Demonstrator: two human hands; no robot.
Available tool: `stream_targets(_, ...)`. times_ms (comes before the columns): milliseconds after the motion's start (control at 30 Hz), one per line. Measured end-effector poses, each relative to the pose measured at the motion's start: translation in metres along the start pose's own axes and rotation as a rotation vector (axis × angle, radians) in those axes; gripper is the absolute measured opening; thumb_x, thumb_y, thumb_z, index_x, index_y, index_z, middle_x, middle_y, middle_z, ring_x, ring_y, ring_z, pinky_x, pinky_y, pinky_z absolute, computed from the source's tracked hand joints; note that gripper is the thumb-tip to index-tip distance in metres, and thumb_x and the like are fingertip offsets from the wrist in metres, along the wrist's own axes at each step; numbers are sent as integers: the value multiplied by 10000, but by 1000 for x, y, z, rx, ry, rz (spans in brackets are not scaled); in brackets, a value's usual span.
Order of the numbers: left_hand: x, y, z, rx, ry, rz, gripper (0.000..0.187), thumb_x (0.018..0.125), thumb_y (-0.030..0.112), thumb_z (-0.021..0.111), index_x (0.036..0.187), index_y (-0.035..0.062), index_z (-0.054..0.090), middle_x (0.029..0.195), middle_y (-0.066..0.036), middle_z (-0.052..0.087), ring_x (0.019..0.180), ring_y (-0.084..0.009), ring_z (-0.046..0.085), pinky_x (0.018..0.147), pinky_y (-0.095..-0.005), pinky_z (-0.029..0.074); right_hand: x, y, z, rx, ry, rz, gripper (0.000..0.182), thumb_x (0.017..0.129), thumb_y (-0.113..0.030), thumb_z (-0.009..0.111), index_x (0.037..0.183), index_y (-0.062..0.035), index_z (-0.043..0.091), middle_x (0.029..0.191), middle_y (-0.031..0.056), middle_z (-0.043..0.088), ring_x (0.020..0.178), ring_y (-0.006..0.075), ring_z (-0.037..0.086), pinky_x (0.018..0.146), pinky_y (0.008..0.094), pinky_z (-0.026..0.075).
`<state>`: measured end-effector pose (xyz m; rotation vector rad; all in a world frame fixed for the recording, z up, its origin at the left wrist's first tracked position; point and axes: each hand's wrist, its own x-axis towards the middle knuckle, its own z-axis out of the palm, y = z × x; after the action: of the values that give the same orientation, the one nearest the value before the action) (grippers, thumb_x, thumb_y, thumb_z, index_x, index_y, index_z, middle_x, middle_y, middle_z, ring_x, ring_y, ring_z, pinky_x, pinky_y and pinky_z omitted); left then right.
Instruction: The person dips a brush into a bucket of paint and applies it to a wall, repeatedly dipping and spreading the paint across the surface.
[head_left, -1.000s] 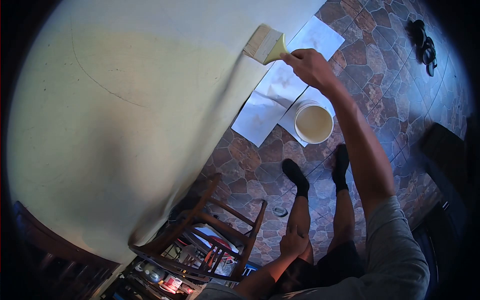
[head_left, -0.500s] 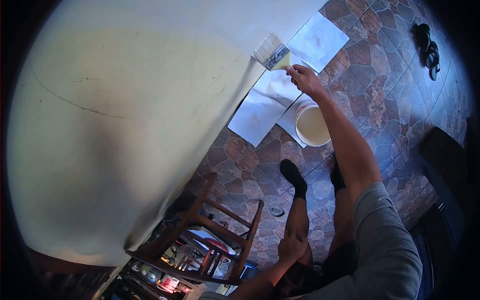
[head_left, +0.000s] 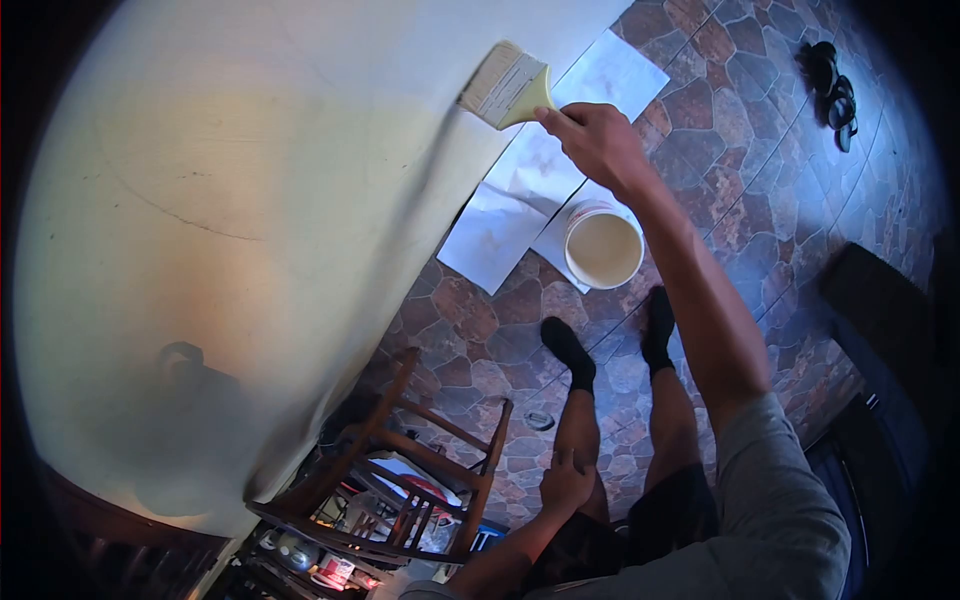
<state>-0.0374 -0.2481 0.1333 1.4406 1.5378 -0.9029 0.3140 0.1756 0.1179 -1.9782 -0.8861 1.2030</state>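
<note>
My right hand (head_left: 597, 142) grips the yellow handle of a wide paintbrush (head_left: 505, 85). Its pale bristles press flat against the cream wall (head_left: 260, 200), low down near the floor. My left hand (head_left: 566, 483) rests on my left thigh and holds nothing I can see. Below the brush, a white bucket (head_left: 603, 246) of cream paint stands open on sheets of paper (head_left: 520, 205) spread over the floor. My feet in black socks (head_left: 567, 352) stand just behind the bucket.
A wooden chair (head_left: 420, 480) stands by the wall at lower left, with cluttered items under it. The floor (head_left: 760, 150) has a brown stone pattern. A pair of dark sandals (head_left: 832, 82) lies at top right. Dark furniture (head_left: 880, 330) stands at right.
The brush lifted off the wall half a second ago and is now back against it, a little further left. The view shifted slightly; my left hand stayed on my thigh.
</note>
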Motion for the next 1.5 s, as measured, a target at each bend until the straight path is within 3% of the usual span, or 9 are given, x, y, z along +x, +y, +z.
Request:
stream_targets(100, -4, 23, -33, 50, 59, 234, 546, 938, 329, 556, 1407, 48, 553, 1460, -274, 501, 1223, -440, 587, 1036, -503, 477, -42, -51, -44, 32, 49, -86, 598, 950, -531, 606, 979, 51, 740, 669, 115, 618, 617, 185, 554, 610, 363, 459)
stream_targets(167, -14, 77, -116, -718, -409, 260, 483, 1025, 291, 472, 1437, 48, 538, 1519, -230, 467, 1359, -373, 502, 1109, -489, 412, -55, -65, -57, 278, -33, -208, 598, 957, -548, 617, 996, 36, 737, 637, 29, 549, 610, 112, 498, 562, 305, 396)
stream_targets(333, -64, 160, -309, -1660, -751, 1159, 780, 1063, 586, 238, 1524, -28, 377, 1611, -230, 328, 1512, -342, 302, 1233, -510, 197, 19, -10, 0, 405, -149, -228, 505, 985, -494, 630, 979, 7, 697, 651, -36, 471, 610, 68, 414, 548, 255, 331)
stream_targets(700, -50, 155, -319, -1343, -126, 1502, 486, 1008, 407, 459, 1295, 26, 552, 1391, -162, 522, 1347, -276, 475, 1096, -502, 374, 94, 158, 105, 231, -251, 461, 381, 992, -415, 611, 991, -33, 608, 670, -4, 495, 462, 79, 361, 400, 265, 269)
stream_targets(1033, -76, 143, -393, -773, 266, 1805, 221, 959, 246, 658, 1088, 74, 708, 1193, -100, 696, 1199, -217, 630, 973, -495, 532, -25, -54, 4, 264, -140, 87, 357, 963, -340, 638, 944, 16, 629, 648, -20, 475, 479, 44, 343, 423, 248, 241)
stream_targets(1167, -64, 125, -346, -1429, 89, 1698, 459, 1086, 365, 428, 1177, -22, 657, 1081, -202, 732, 1204, -341, 656, 1093, -508, 448, -90, -116, -44, 301, -39, -136, 417, 1004, -408, 610, 985, 7, 643, 637, -23, 477, 460, 26, 328, 406, 217, 220)
stream_targets(1233, -64, 98, -319, -1431, 26, 910, 337, 1061, 275, 469, 1116, 10, 669, 1186, -227, 703, 1151, -336, 678, 1077, -529, 437, -99, -131, -57, 347, 13, -273, 425, 1017, -425, 596, 985, -5, 642, 633, -22, 479, 451, 22, 322, 401, 207, 214)
stream_targets(1300, -42, 85, -262, -1169, -69, 405, 447, 1064, 307, 436, 1297, -41, 592, 1378, -270, 588, 1329, -342, 553, 1165, -441, 356, -98, -142, -61, 525, -58, -418, 429, 1037, -442, 565, 977, -22, 635, 628, -19, 481, 439, 20, 317, 395, 202, 219)
stream_targets(1500, -44, -23, -23, -359, -337, 95, 848, 950, 488, 576, 1549, -31, 275, 1558, -398, 256, 1409, -525, 372, 1173, -494, 335, -6, -64, 6, 491, -135, -261, 479, 1029, -461, 575, 885, -7, 633, 612, -27, 466, 488, 39, 359, 439, 235, 282)
